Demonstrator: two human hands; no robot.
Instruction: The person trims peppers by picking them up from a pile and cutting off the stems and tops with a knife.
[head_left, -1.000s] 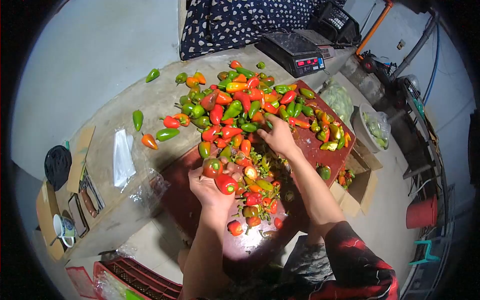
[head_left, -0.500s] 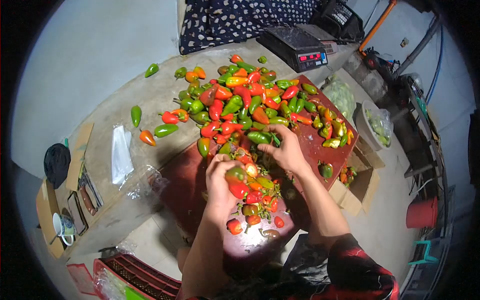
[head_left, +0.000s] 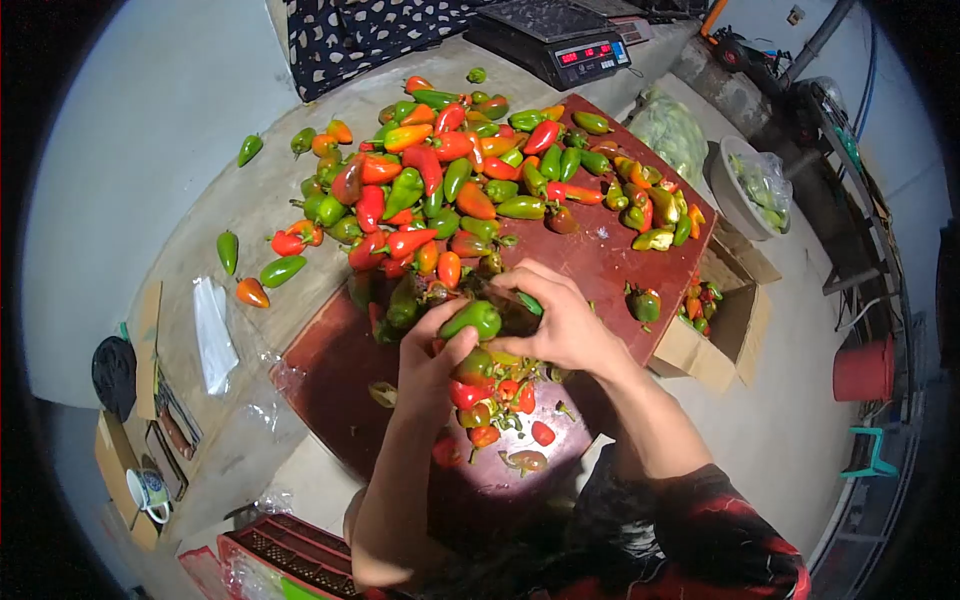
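Observation:
A green pepper (head_left: pixel 472 319) is gripped by my left hand (head_left: pixel 432 350), thumb and fingers around it, above the heap's near side. My right hand (head_left: pixel 560 325) is closed on what looks like a small green-handled knife (head_left: pixel 530 303), close to that pepper. Its blade is hard to make out in the shadow. Below my hands lie cut red pepper pieces (head_left: pixel 470 393), stems and trimmings on the dark red table (head_left: pixel 330 370). Beyond them spreads a large heap of red, green and orange peppers (head_left: pixel 425 165).
A digital scale (head_left: pixel 560 50) stands at the back. At right are an open cardboard box (head_left: pixel 735 330) holding peppers and a pale tub (head_left: pixel 740 200). A plastic bag of green produce (head_left: pixel 670 135) sits behind. Lower left are a red crate (head_left: pixel 285 545) and a mug (head_left: pixel 148 490).
The view has shifted, so the heap sits further left and up. My hands have come together. A green pepper is now in my left hand, with my right hand close beside it.

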